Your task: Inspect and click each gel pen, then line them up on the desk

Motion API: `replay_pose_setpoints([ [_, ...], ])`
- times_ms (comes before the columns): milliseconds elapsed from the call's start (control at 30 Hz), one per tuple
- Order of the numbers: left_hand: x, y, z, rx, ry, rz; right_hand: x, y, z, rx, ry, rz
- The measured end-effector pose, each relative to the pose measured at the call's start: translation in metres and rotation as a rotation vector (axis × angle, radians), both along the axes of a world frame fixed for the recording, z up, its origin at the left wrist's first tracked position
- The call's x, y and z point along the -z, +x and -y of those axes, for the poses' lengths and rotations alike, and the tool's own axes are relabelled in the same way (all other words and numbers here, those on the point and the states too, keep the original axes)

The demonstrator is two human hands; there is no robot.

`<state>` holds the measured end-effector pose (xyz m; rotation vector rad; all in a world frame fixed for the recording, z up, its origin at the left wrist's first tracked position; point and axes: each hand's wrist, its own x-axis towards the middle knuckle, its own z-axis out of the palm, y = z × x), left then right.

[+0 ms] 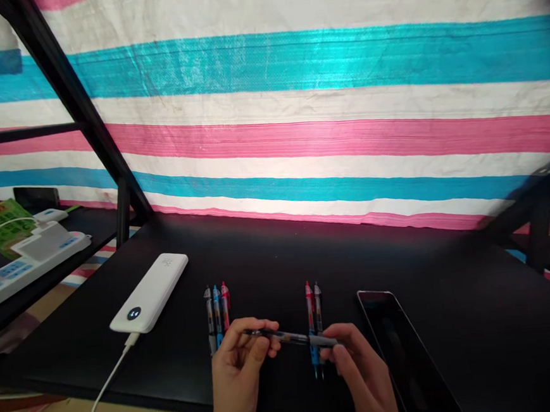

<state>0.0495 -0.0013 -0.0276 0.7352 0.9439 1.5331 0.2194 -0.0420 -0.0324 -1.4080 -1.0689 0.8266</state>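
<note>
Pen; pinched near either end by left hand and right hand; two-handed handling, seemingly; next calls for steady hold.

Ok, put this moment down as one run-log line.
left hand: holds pen by dark end | right hand: holds gray grip | table: three pens at left, two pens at right, white power bank, phone

The held pen is clear plastic; the sheet at twelve o'clock is shiny, crinkly plastic; the table looks dull.
</note>
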Motion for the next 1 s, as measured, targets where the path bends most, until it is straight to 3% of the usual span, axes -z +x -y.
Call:
replay_pose_setpoints([
  [433, -0.0056, 0.0032, 0.0015, -0.003, -0.019, 0.058, 0.0007, -0.0003, -0.0004, -0.060, -0.022, 0.006],
  [1000, -0.0048, 0.0029, 0.0016, -0.016, -0.034, 0.058, -0.0060, -0.0016, 0.0006, -0.022, -0.025, -0.083],
])
